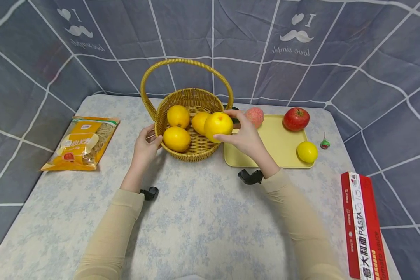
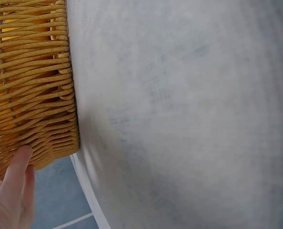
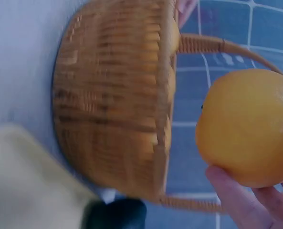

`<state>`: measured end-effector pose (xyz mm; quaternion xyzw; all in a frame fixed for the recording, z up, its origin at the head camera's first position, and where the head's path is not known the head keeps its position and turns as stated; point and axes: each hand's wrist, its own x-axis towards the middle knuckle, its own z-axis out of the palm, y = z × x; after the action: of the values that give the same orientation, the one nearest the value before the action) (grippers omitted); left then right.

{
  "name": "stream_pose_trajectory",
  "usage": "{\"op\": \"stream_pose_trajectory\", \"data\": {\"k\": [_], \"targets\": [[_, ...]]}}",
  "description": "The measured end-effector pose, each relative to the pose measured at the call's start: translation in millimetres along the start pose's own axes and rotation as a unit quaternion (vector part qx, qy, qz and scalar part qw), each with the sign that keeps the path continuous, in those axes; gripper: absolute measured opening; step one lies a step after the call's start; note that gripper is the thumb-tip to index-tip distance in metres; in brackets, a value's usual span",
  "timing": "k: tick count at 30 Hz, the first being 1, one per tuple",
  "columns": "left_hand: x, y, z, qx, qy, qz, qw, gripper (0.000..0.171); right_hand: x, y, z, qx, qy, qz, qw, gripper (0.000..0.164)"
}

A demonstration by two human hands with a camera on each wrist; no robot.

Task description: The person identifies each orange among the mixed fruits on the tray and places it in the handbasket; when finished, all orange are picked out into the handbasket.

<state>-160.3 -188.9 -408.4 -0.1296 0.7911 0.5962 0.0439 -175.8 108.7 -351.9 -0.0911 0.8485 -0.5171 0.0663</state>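
A wicker basket [image 1: 196,157] with a tall arched handle [image 1: 187,61] stands on the table, three yellow-orange oranges [image 1: 176,139] inside it. My left hand [image 1: 147,146] grips the basket's left rim; in the left wrist view its fingers [image 2: 18,174] lie against the woven side. Over the basket's right rim, my right hand [image 1: 245,134] holds another orange [image 1: 218,127] between thumb and fingers. The right wrist view shows this orange [image 3: 248,126] raised above the level of the rim.
Right of the basket, a yellow tray [image 1: 278,146] bears a peach [image 1: 255,117], a red apple [image 1: 296,119] and a lemon [image 1: 307,151]. A dark green object [image 3: 117,213] sits beside the basket. Further right are a lollipop [image 1: 324,143] and a pasta box [image 1: 364,225]; a noodle bag [image 1: 82,144] lies left.
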Motion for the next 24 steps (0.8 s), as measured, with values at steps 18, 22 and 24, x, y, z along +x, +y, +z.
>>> {"op": "stream_pose_trajectory", "data": {"k": [18, 22, 24], "targets": [[-0.9, -0.4, -0.8, 0.0, -0.003, 0.001, 1.0, 0.059, 25, 1, 51, -0.183, -0.07, -0.055, 0.979, 0.077], [-1.0, -0.1, -0.4, 0.002, -0.002, 0.002, 1.0, 0.059, 29, 7, 58, -0.236, -0.073, -0.059, 0.967, 0.077], [-0.9, 0.0, -0.3, 0.003, -0.002, 0.003, 1.0, 0.059, 30, 9, 61, -0.258, -0.073, -0.066, 0.961, 0.076]]}}
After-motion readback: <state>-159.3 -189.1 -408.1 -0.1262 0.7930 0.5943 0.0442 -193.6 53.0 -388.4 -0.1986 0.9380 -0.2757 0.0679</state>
